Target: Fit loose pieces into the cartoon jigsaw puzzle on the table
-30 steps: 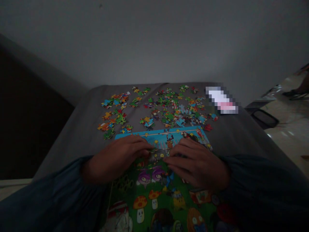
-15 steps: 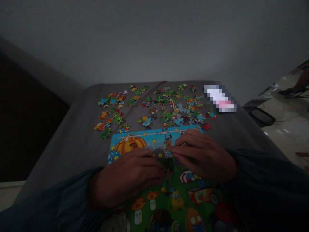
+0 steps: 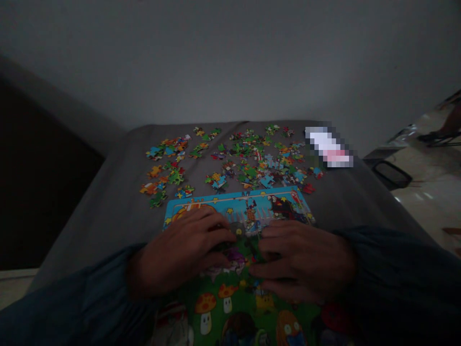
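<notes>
Puzzle (image 3: 240, 288), flat on the near part of the grey surface (image 3: 108, 211), under and between both hands. Blue, star-dotted border along the far edge; nearer, green ground with printed mushrooms (image 3: 205, 307). Left hand (image 3: 187, 247) half-curled over the upper left, partly covering a printed pumpkin (image 3: 178, 213). Right hand (image 3: 300, 257) low over the right half, fingers bent and slightly spread. Cannot tell about a grip on any piece in either; too dark under the fingers. Loose pieces (image 3: 251, 171) scattered in clusters just beyond the far edge. Phone (image 3: 329, 146), blurred into blocks, right of the clusters. Behind, a plain wall (image 3: 230, 62).
</notes>
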Motion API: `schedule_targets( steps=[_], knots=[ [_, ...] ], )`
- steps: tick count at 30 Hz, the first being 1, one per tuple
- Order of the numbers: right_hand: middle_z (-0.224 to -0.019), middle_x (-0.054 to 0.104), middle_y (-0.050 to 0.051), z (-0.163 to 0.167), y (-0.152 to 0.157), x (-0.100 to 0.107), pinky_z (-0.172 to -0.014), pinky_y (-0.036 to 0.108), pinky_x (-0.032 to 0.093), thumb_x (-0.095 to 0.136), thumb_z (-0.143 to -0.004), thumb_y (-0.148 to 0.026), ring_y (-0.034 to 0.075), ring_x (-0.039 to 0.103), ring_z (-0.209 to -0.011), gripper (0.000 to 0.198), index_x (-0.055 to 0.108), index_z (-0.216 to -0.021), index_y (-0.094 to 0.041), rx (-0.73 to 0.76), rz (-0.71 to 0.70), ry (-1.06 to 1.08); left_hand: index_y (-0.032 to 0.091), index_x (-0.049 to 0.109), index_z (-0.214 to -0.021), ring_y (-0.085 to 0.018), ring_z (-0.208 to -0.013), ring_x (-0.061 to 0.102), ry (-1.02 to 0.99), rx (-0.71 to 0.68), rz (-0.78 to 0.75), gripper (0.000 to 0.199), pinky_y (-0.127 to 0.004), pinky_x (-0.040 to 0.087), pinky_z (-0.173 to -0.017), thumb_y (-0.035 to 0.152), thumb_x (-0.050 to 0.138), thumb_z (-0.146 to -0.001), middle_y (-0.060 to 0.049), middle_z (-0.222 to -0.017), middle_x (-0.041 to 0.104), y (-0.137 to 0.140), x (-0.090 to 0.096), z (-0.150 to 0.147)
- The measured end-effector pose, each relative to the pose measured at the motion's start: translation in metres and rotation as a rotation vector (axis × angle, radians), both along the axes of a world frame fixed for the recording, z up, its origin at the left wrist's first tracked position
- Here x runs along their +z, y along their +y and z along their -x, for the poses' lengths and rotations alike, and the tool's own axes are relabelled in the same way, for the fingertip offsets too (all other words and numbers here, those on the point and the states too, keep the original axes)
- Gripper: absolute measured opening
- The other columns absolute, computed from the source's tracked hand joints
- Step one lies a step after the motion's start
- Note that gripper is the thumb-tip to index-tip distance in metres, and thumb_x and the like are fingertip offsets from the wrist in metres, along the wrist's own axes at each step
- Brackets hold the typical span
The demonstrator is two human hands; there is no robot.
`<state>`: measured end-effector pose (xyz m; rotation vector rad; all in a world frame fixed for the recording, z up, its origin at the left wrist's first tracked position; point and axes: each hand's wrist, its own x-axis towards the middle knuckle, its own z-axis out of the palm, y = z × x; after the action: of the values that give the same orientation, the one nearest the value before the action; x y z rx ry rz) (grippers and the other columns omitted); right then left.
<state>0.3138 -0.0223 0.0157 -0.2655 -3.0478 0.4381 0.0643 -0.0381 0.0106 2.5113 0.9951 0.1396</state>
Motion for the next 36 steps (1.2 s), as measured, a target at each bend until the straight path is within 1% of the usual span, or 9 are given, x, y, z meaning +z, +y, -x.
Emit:
schedule_targets(
  steps=[10,16,18,22,24,26,30,33,36],
  knots=[
    [-0.073,0.053,0.002,0.001,-0.001,-0.005,-0.064,0.033,0.029,0.045,-0.092,-0.032,0.016,0.043,-0.071,0.026,0.067,-0.1,-0.021,-0.035,-0.01,0.061,0.028,0.063,-0.108,-0.02,-0.102,0.051,-0.014,-0.005,-0.006,0.023,-0.035,0.039,-0.09,0.034,0.06,-0.085,0.0,-0.106,0.061,0.0,-0.003,-0.003],
    [-0.085,0.06,0.004,0.002,0.0,-0.004,-0.068,0.033,0.036,0.045,-0.092,-0.027,0.017,0.047,-0.077,0.028,0.062,-0.112,-0.018,-0.085,0.002,0.121,0.03,0.063,-0.105,-0.02,-0.104,0.052,-0.005,-0.031,0.011,0.022,-0.034,0.039,-0.091,0.039,0.06,-0.085,0.001,-0.108,0.062,0.007,0.0,0.005],
    [-0.097,0.062,0.005,0.002,0.0,-0.005,-0.075,0.035,0.038,0.045,-0.092,-0.026,0.018,0.049,-0.087,0.029,0.061,-0.115,-0.018,-0.104,0.005,0.144,0.03,0.063,-0.107,-0.02,-0.102,0.054,-0.018,0.029,-0.031,0.025,-0.034,0.04,-0.089,0.042,0.057,-0.086,0.0,-0.108,0.062,0.015,0.002,0.015],
    [-0.128,0.054,0.007,0.002,-0.003,-0.006,-0.093,0.043,0.037,0.047,-0.091,-0.03,0.024,0.043,-0.116,0.037,0.054,-0.126,-0.017,-0.06,0.037,0.135,0.024,0.062,-0.112,-0.024,-0.107,0.053,-0.002,0.356,-0.295,0.035,-0.041,0.04,-0.093,0.046,0.045,-0.091,-0.006,-0.112,0.062,0.035,0.003,0.048],
    [-0.135,0.049,0.007,0.002,-0.004,-0.006,-0.098,0.044,0.035,0.047,-0.091,-0.032,0.024,0.037,-0.125,0.041,0.052,-0.128,-0.016,-0.028,0.054,0.106,0.021,0.062,-0.113,-0.026,-0.109,0.053,0.053,0.509,-0.397,0.035,-0.043,0.039,-0.094,0.042,0.042,-0.093,-0.009,-0.115,0.062,0.045,0.002,0.067],
    [-0.137,0.049,0.007,0.001,-0.004,-0.007,-0.1,0.045,0.035,0.047,-0.091,-0.033,0.024,0.033,-0.129,0.041,0.052,-0.128,-0.015,-0.024,0.067,0.087,0.019,0.063,-0.11,-0.026,-0.108,0.055,0.09,0.607,-0.456,0.034,-0.044,0.039,-0.094,0.039,0.041,-0.093,-0.01,-0.113,0.064,0.051,0.001,0.084],
    [-0.136,0.05,0.007,0.0,-0.003,-0.009,-0.101,0.048,0.035,0.048,-0.09,-0.032,0.024,0.032,-0.132,0.04,0.054,-0.127,-0.016,-0.045,0.079,0.097,0.018,0.061,-0.112,-0.025,-0.105,0.057,0.16,0.642,-0.455,0.038,-0.044,0.041,-0.092,0.041,0.039,-0.093,-0.008,-0.111,0.065,0.053,0.002,0.101],
    [-0.137,0.05,0.007,0.001,-0.002,-0.01,-0.103,0.049,0.034,0.048,-0.09,-0.031,0.025,0.031,-0.133,0.041,0.053,-0.127,-0.016,-0.033,0.08,0.107,0.017,0.06,-0.114,-0.025,-0.108,0.055,0.204,0.639,-0.443,0.041,-0.043,0.04,-0.094,0.043,0.036,-0.093,-0.006,-0.114,0.063,0.052,0.003,0.103],
    [-0.139,0.047,0.009,0.001,-0.002,-0.011,-0.105,0.047,0.034,0.048,-0.09,-0.028,0.024,0.029,-0.135,0.043,0.05,-0.13,-0.013,-0.025,0.075,0.124,0.015,0.06,-0.115,-0.025,-0.11,0.055,0.217,0.617,-0.413,0.04,-0.043,0.039,-0.096,0.041,0.038,-0.093,-0.009,-0.117,0.062,0.052,0.001,0.101]
  ],
)
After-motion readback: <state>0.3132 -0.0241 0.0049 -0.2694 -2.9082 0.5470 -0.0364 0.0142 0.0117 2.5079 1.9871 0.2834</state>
